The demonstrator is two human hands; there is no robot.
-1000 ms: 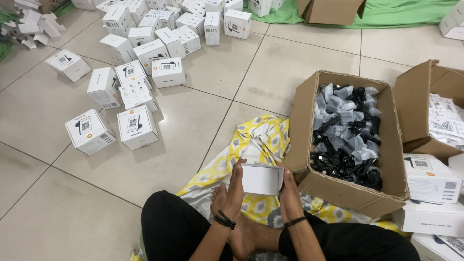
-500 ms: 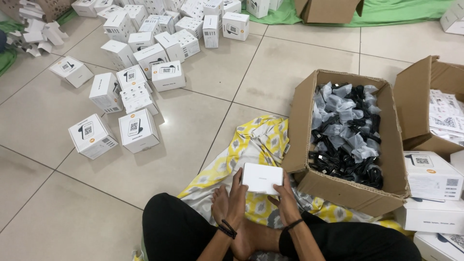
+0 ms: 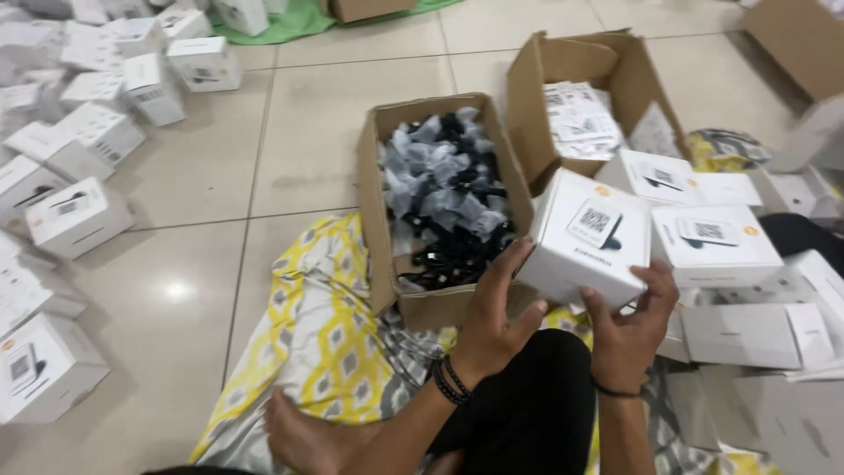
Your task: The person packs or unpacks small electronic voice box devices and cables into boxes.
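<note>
In the head view, both hands hold a white cube-shaped box point(image 3: 587, 237) lifted above the person's lap, just right of the middle of the picture. The left hand point(image 3: 494, 312) grips the box's left lower edge, its fingers point(image 3: 504, 264) curled up along that side, while the right hand point(image 3: 629, 321) supports the lower right corner with fingers spread under and around it; both hands are closed on the box. The box's top face carries a printed square code and a small dark device picture. Just behind the left hand stands an open cardboard carton point(image 3: 378, 220) filled with black cables in clear bags point(image 3: 448, 198). To its right a second open carton point(image 3: 536, 97) holds printed sheets point(image 3: 580, 119). More white boxes point(image 3: 716, 242) are stacked just right of the held box, and many others point(image 3: 79, 215) are scattered over the tiled floor point(image 3: 299, 132) on the left. A yellow patterned cloth point(image 3: 321, 325) lies under the person's black-clad legs point(image 3: 527, 413), with a bare foot point(image 3: 303, 435) resting on it.
</note>
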